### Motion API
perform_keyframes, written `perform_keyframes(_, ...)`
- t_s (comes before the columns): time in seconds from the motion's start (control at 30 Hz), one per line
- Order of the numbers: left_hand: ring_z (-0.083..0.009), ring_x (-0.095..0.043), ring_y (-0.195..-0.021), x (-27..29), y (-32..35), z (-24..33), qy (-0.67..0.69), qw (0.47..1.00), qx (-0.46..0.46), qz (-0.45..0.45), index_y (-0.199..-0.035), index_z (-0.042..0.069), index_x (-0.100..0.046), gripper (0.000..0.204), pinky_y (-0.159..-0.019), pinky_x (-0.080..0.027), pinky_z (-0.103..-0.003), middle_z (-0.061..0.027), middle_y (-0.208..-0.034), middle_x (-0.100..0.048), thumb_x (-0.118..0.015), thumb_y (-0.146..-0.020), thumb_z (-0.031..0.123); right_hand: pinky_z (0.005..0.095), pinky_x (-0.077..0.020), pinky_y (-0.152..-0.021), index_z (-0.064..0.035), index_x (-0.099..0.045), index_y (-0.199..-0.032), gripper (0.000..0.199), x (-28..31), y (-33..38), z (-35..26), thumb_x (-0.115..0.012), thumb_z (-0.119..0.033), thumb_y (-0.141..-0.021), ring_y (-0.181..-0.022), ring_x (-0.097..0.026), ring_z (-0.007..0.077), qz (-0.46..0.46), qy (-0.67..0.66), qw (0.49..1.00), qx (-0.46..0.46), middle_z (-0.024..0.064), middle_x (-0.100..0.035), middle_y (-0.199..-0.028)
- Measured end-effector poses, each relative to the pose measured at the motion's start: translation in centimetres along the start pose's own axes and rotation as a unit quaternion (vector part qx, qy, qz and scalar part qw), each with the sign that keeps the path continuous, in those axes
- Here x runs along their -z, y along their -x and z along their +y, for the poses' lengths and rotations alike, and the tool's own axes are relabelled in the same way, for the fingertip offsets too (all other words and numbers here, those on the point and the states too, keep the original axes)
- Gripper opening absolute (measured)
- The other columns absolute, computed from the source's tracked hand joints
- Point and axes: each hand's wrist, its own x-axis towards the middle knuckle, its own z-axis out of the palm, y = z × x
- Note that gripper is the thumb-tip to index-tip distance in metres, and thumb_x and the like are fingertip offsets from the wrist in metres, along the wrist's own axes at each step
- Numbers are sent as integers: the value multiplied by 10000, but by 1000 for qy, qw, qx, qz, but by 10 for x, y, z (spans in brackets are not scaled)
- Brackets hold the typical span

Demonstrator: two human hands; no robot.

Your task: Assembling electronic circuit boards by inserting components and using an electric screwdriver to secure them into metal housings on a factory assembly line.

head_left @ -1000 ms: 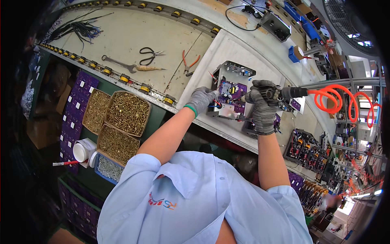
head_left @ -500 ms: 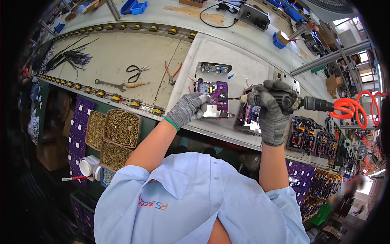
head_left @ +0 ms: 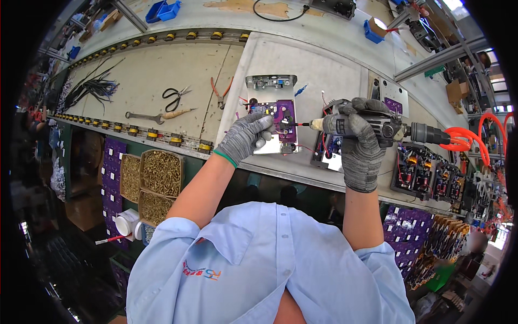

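Both my hands wear grey knitted gloves. My right hand point(head_left: 364, 156) is wrapped round a pneumatic screwdriver point(head_left: 386, 129) held level, its bit pointing left over a purple circuit board point(head_left: 286, 107). Whether the bit tip touches anything there, I cannot tell. The board sits in an open metal chassis point(head_left: 274, 146) with an upright end panel at its far side. At the board's left edge is my left hand point(head_left: 245, 137), fingers curled and pressed together; what they pinch, if anything, is hidden. A second chassis point(head_left: 332, 154) with wiring lies partly under the screwdriver.
An orange coiled hose point(head_left: 458, 137) trails right from the tool. Several wired assemblies point(head_left: 426, 173) stand at the right. Scissors point(head_left: 174, 99), pliers point(head_left: 221, 93) and a wrench point(head_left: 145, 116) lie left. Boxes of brass screws point(head_left: 162, 171) sit below the roller-edged bench.
The screwdriver bit has come further left over the circuit board. My left hand remains at the board's left edge. The whole view has shifted slightly.
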Motion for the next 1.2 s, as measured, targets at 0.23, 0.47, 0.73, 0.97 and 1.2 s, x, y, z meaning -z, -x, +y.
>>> perform_keyframes(0.23, -96, -627, -649, 0, -12, -9, 42, 998, -32, 39, -1071, 33, -604, 183, -450, -468, -199, -50, -868, -667, -630, -962, 178, 440, -517, -961, -102, -575, -1183, 388, -3, -11, 7, -678, 14, -827, -1016, -621, 232, -21, 9, 1000, -13, 81, -601, -1131)
perform_keyframes(0.47, -101, -598, -558, 9, -14, -8, 114, 993, 12, -27, -1038, 74, -591, 193, -379, -431, -195, -48, -781, -651, -570, -1000, 262, 412, -545, -914, -83, -578, -1169, 383, -17, -14, 11, -701, 4, -817, -1002, -644, 235, -15, 2, 1000, 10, 97, -631, -1099)
perform_keyframes(0.73, -103, -558, -474, -10, -13, 5, 132, 989, 15, -68, -954, 89, -579, 214, -328, -382, -188, -40, -712, -622, -550, -1010, 294, 424, -520, -948, -125, -576, -1188, 410, -23, -11, 14, -715, -4, -821, -1024, -625, 226, -31, 33, 999, -1, 78, -610, -1121)
perform_keyframes(0.97, -110, -542, -448, -6, -26, 3, 143, 987, 17, -70, -901, 107, -563, 206, -307, -364, -203, -35, -681, -607, -550, -1011, 281, 387, -552, -894, -41, -582, -1142, 351, -27, -17, 13, -706, -10, -815, -982, -653, 223, -22, 28, 999, 30, 98, -642, -1070)
perform_keyframes(1.2, -104, -510, -419, -19, -33, 3, 120, 991, 39, -43, -862, 94, -552, 285, -297, -331, -215, -15, -604, -557, -568, -999, 343, 440, -524, -937, -114, -579, -1168, 403, -27, -24, 11, -727, -11, -807, -996, -629, 230, -58, 47, 997, 24, 85, -617, -1090)
